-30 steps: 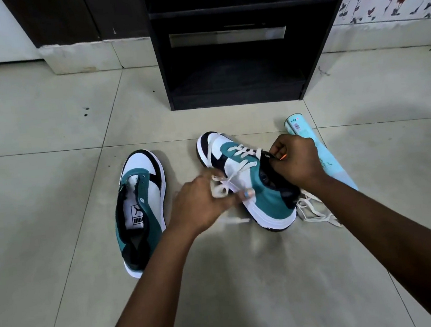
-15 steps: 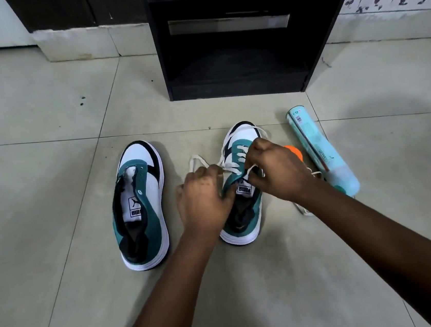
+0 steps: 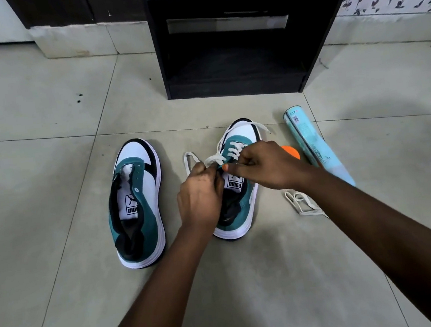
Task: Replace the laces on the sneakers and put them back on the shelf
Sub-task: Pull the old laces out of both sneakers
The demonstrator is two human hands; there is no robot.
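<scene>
Two teal, white and black sneakers stand side by side on the tiled floor. The left sneaker (image 3: 136, 202) has no lace. The right sneaker (image 3: 241, 208) carries a white lace (image 3: 230, 151) crossed through its front eyelets. My left hand (image 3: 200, 194) pinches one strand of that lace over the shoe's tongue, and a loop of it trails left onto the floor. My right hand (image 3: 265, 164) pinches the lace's other strand at the upper eyelets. A second white lace (image 3: 301, 203) lies loose on the floor to the right, partly under my right forearm.
A black shelf unit (image 3: 232, 40) stands open straight ahead against the wall. A pale blue spray can (image 3: 314, 146) lies on the floor right of the laced sneaker, with an orange cap (image 3: 289, 152) beside it. Bare tiles spread to the left and in front.
The right sneaker went from tilted on its side to standing flat, toe toward the shelf. Both hands came together over its tongue, gripping the lace strands.
</scene>
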